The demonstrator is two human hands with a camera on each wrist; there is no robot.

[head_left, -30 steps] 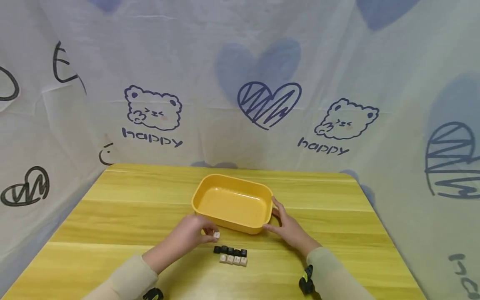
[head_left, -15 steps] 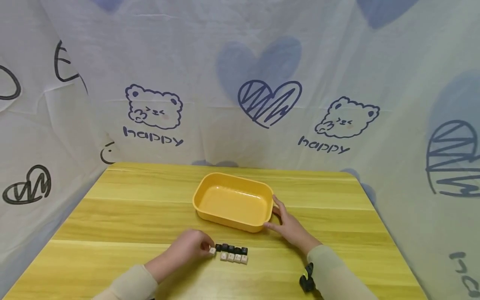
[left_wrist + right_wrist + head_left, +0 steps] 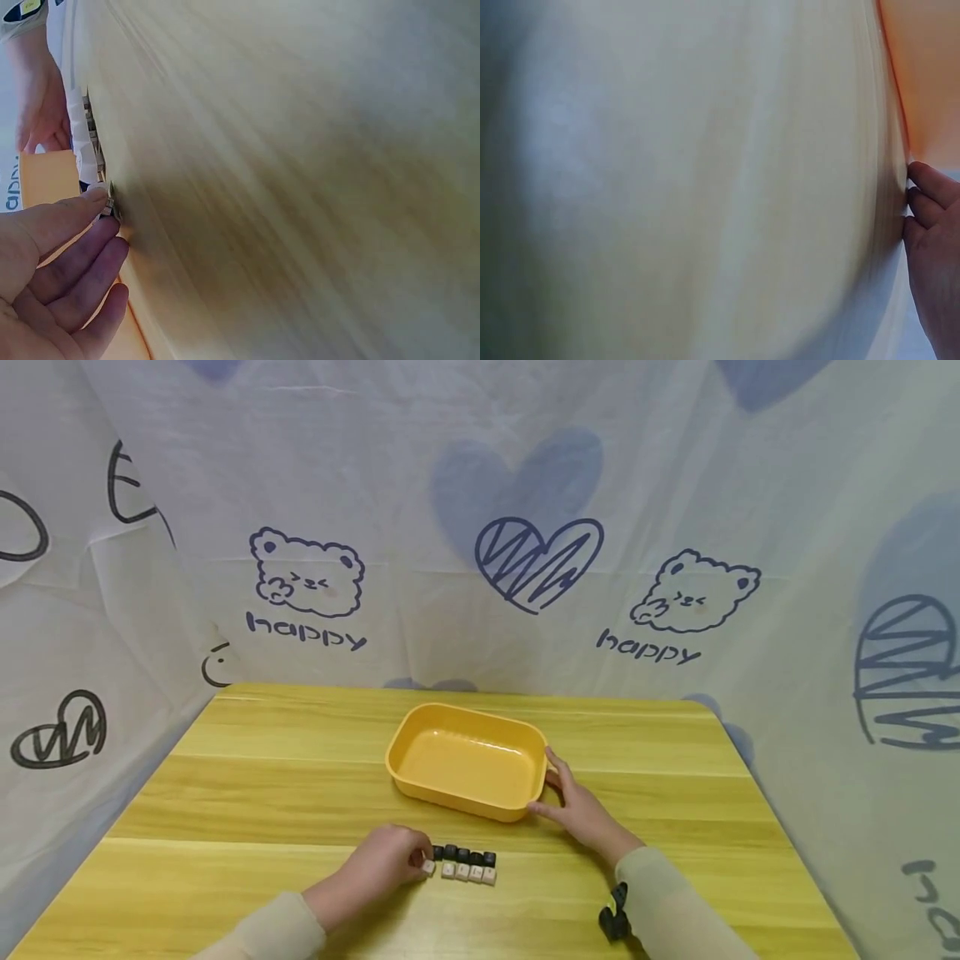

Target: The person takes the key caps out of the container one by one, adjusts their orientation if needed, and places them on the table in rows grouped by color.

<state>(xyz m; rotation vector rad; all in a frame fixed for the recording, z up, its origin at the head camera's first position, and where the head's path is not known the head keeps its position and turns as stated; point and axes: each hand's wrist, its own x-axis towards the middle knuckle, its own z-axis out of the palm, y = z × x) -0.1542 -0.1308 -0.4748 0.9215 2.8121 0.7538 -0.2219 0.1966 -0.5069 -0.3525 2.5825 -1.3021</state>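
Observation:
Between thumb and forefinger my left hand pinches a white keycap, low at the left end of a row of white keycaps. Just behind that row runs a row of black keycaps. In the left wrist view, my left hand has its thumb and fingertips together at the keycap, which is partly hidden. My right hand rests against the right end of a yellow plastic basin, thumb at the front corner and forefinger along the side. The right wrist view shows those fingers touching the basin's edge.
All of this stands on a wood-grain table. A white cloth printed with hearts and bears hangs behind and at both sides. No keycaps show inside the basin, which lies behind the rows.
My left hand has come down and toward me from beside the basin, bringing the white keycap to the left end of the white row. The right hand stays at the basin.

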